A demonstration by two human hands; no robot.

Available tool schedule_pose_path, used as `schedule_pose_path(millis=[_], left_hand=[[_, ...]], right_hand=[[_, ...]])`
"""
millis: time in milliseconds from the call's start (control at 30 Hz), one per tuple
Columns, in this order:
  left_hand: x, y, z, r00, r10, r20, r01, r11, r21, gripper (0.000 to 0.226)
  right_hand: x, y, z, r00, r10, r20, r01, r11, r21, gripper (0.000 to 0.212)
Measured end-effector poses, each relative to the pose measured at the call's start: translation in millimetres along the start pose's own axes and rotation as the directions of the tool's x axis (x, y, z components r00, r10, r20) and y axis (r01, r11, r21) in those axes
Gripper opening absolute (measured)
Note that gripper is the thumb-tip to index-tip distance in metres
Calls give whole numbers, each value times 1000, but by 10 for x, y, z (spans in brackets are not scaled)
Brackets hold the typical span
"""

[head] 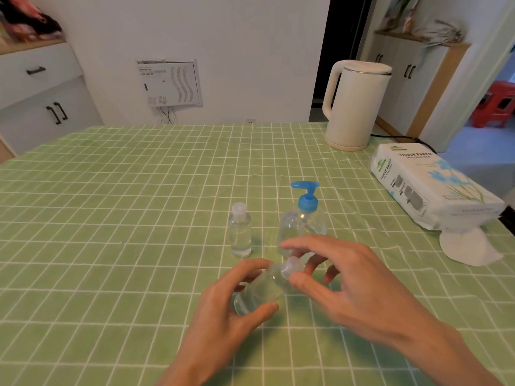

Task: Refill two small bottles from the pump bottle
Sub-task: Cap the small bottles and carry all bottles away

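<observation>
Over the green checked tablecloth [111, 218] the left hand [223, 307] grips a small clear bottle [262, 291], fingers curled over its top side and thumb under its base, so that the bottle lies tilted with its neck pointing up and to the right. The right hand [342, 282] meets it there, thumb and forefinger pinching the clear cap [291, 267] while the other fingers spread loosely behind; whether the cap is tight or loose on the neck cannot be told. Just behind the hands stands the pump bottle [302, 221], clear-bodied with a blue pump head [306, 196], its lower part hidden by the right hand's fingers. Beside it to the left, apart from it, a second small bottle [240, 232] stands upright with its cap on and clear liquid inside. Farther back on the right sit a cream kettle [354, 107] and a pack of tissue paper [426, 185], with a loose white tissue [468, 246] at the pack's near end
</observation>
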State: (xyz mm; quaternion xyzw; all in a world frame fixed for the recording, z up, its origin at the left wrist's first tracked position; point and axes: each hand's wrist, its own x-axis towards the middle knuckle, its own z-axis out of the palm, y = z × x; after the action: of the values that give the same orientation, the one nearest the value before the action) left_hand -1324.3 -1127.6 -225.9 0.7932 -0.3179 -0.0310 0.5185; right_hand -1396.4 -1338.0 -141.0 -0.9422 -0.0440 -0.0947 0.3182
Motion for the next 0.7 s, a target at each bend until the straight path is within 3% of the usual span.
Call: schedule_pose_path(millis=[67, 200, 300, 433, 533, 700], left_hand=[[1, -5, -7, 1000, -2, 1, 2, 1000, 3, 49], [6, -3, -2, 1000, 4, 15, -4, 1000, 3, 50], [8, -4, -1, 1000, 7, 6, -6, 1000, -6, 50], [5, -16, 8, 1000, 7, 7, -7, 1000, -6, 50], [-4, -39, 8, 1000, -4, 6, 4, 1000, -11, 50], [-8, -48, 22, 1000, -8, 12, 8, 1000, -4, 52]], right_hand=[[-3, -24, 3, 1000, 7, -5, -7, 1000, -7, 27], [-13, -66, -48, 997, 80, 8, -80, 997, 6, 45], [-14, -108, -54, 996, 83, 39, -82, 996, -20, 40], [-21, -131, -86, 985, 159, 62, -155, 986, -59, 59], [-23, -135, -99, 983, 171, 69, -167, 984, -54, 48], [-44, -182, -113, 974, 199, 106, -193, 979, -64, 53]])
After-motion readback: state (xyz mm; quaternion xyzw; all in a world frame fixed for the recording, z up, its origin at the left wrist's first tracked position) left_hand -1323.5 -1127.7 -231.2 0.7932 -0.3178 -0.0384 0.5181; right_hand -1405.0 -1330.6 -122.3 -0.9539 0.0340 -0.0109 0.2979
